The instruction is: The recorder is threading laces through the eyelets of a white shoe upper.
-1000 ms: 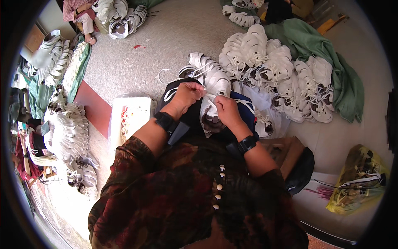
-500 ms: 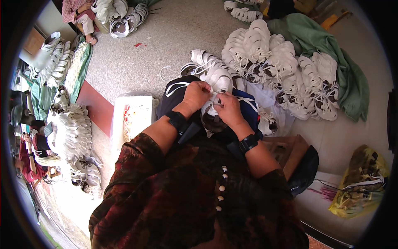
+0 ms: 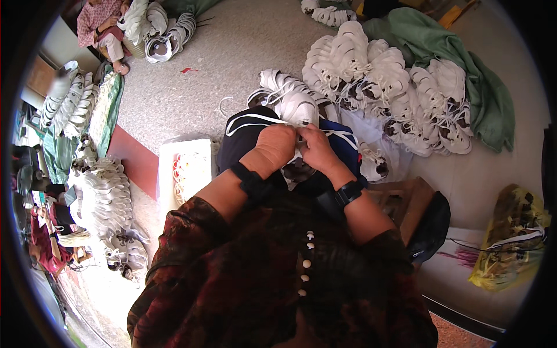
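Observation:
A white shoe upper (image 3: 299, 111) with a dark lining lies across my lap, between my hands. My left hand (image 3: 275, 148) is closed over the shoe's lacing, its fingertips tucked out of sight behind the knuckles. Close beside it, my right hand (image 3: 319, 149) pinches at the same spot with thumb and forefinger. Both seem to grip the white shoelace (image 3: 250, 116), whose loops trail out to either side over the dark cloth (image 3: 235, 145) on my knees. Just beyond, a row of nested white uppers (image 3: 278, 81) lies on the floor.
To my left stands a white box (image 3: 200, 168) holding red-orange loops. A big heap of white uppers (image 3: 371, 75) lies ahead right, beside green cloth (image 3: 484, 110). More stacks (image 3: 101, 191) line the left. A wooden stool (image 3: 406, 200) and a yellow bag (image 3: 507, 243) are at right. Another person (image 3: 104, 26) sits far left.
My left hand has turned knuckles-up and come down closer to the right hand, covering more of the shoe. The view has shifted slightly.

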The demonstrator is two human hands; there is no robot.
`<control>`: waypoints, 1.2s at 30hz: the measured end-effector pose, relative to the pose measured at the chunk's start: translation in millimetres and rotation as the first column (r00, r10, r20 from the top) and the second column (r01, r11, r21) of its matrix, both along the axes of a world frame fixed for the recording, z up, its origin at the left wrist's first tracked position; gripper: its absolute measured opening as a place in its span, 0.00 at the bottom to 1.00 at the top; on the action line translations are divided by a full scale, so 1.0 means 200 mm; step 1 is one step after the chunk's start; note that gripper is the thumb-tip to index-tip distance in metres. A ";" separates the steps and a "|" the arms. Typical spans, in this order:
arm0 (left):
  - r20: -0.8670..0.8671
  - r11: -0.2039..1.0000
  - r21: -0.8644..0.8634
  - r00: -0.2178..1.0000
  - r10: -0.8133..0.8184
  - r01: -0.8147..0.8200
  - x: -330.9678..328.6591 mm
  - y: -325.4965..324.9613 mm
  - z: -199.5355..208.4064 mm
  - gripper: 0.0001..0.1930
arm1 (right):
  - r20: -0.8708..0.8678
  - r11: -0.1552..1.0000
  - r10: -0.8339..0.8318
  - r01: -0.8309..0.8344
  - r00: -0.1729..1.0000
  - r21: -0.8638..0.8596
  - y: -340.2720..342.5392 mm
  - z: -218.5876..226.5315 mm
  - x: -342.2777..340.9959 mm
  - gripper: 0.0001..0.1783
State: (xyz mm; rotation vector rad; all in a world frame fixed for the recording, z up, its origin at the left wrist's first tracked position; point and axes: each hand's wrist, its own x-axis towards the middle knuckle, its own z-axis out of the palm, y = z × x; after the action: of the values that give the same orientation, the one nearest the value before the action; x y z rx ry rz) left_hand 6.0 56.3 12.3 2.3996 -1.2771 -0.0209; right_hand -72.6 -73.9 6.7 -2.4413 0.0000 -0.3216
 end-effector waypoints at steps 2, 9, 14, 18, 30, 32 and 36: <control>-0.074 0.998 0.015 0.996 0.056 -0.055 0.03 -0.02 -0.02 0.07 | -0.002 0.999 -0.031 0.031 1.000 -0.025 0.02 0.01 0.01 0.13; -0.555 0.962 -0.159 0.826 0.099 -0.222 0.11 0.05 -0.09 0.10 | 0.117 0.949 -0.164 0.189 0.980 -0.252 0.12 0.00 0.07 0.05; -0.609 0.952 -0.190 0.789 0.076 -0.238 0.12 0.06 -0.07 0.08 | 0.215 0.932 -0.038 0.113 0.976 -0.346 0.05 0.11 0.02 0.03; -0.618 0.927 -0.310 0.786 -0.026 -0.213 0.08 0.05 0.01 0.06 | 0.226 0.829 -0.322 0.389 0.919 -0.401 -0.31 0.20 -0.18 0.04; -0.648 0.849 -0.522 0.686 -0.332 -0.082 0.11 0.03 0.09 0.04 | 0.257 0.998 0.023 -0.036 0.966 0.045 -0.09 0.25 -0.09 0.06; -0.707 0.859 -0.485 0.651 -0.277 -0.162 0.11 0.05 0.04 0.04 | 0.152 0.988 0.156 -0.152 0.976 -0.035 -0.02 0.17 -0.12 0.06; -0.739 0.902 -0.404 0.635 -0.224 -0.152 0.07 0.04 0.04 0.03 | 0.012 0.925 0.295 -0.283 0.955 -0.253 0.00 0.11 -0.13 0.06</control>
State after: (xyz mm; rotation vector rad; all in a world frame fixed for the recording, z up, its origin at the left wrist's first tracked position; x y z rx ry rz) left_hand 19.3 65.0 20.9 1.6384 -0.7809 -0.6524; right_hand -98.8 -73.0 29.1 -2.6324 -0.4449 -0.2612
